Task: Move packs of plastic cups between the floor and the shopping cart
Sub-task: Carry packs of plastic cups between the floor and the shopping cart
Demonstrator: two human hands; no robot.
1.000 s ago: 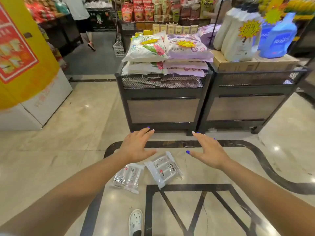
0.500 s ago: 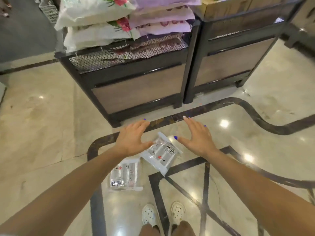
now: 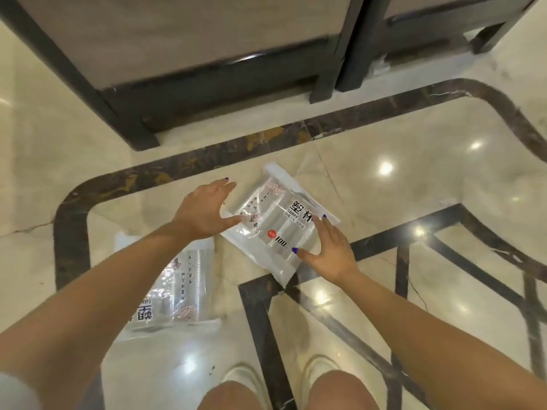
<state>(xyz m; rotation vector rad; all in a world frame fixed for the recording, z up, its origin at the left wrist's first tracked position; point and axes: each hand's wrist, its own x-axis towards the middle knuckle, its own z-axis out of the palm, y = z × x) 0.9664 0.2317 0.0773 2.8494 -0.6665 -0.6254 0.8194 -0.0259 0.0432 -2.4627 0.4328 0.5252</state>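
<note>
Change: both hands have dropped from hovering above the floor to the nearer-centre pack, and the view has tilted down so only the stand bases show.
Left pack: a clear plastic bag of stacked plastic cups with black lettering (image 3: 174,294) lies flat on the cream marble floor (image 3: 414,173), partly hidden under the left forearm, just beside the other pack.
Left hand: the left hand (image 3: 204,211) touches the left edge of the second pack, fingers (image 3: 226,184) spread, thumb lying on the plastic.
Second pack: a clear bag of plastic cups with a red dot label (image 3: 275,223) lies slantwise on the floor, between both hands, near the dark inlaid stripe (image 3: 207,161).
Right hand: the right hand (image 3: 331,253) rests on its right edge, fingers spread.
Behind: dark-framed display stands (image 3: 207,69).
</note>
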